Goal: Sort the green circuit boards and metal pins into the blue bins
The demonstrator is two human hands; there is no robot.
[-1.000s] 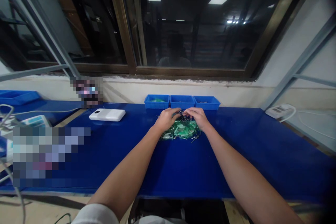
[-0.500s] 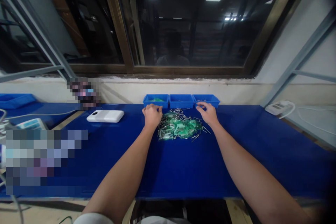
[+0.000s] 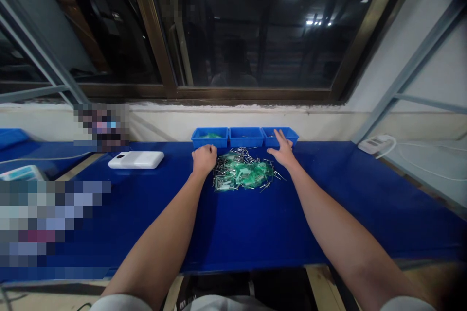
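Observation:
My left hand [image 3: 204,159] is closed at the left edge of a loose pile, its fingers curled under; whatever they hold, if anything, is hidden. The pile mixes thin silvery metal pins [image 3: 245,155] with crumpled green plastic pieces [image 3: 251,174]. My right hand [image 3: 283,150] is open, thumb and fingers spread, at the front of the right blue bin [image 3: 295,137], with its fingertips over the rim. Beside that stands the middle blue bin [image 3: 246,141]. The left blue bin [image 3: 199,142], behind my left hand, has green pieces inside.
A white power bank [image 3: 136,160] lies on the blue tabletop [image 3: 251,233] to the left. At the right edge sits a white power strip [image 3: 375,145] with a cable. Another blue bin [image 3: 12,136] is at far left. Behind the table runs a wall with a window.
My right hand has moved from a near-pinch to spread fingers, reaching over the right bin. My left hand has curled tighter beside the pile. The view has shifted slightly.

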